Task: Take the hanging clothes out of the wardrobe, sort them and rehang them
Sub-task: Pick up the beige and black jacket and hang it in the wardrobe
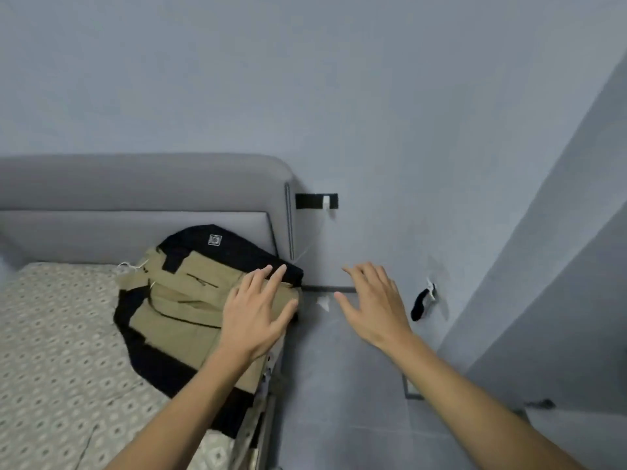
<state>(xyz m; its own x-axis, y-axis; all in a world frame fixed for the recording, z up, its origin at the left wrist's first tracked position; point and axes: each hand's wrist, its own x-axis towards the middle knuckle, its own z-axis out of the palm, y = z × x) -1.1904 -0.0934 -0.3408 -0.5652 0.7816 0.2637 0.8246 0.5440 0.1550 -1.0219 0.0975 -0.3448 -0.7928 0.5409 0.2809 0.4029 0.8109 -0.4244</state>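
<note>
On the bed's near corner, by the grey padded headboard (135, 184): one khaki-and-black fabric jacket (179, 300), laid flat on the patterned cream bedcover (51, 334), probably set here for sorting. Left hand (254, 320): fingers straight and spread, over the jacket's right edge, holding nothing; contact cannot be told. Right hand (373, 307): spread wide and empty, over the grey tiled floor (339, 401) beside the bed. Wardrobe: not in view.
</note>
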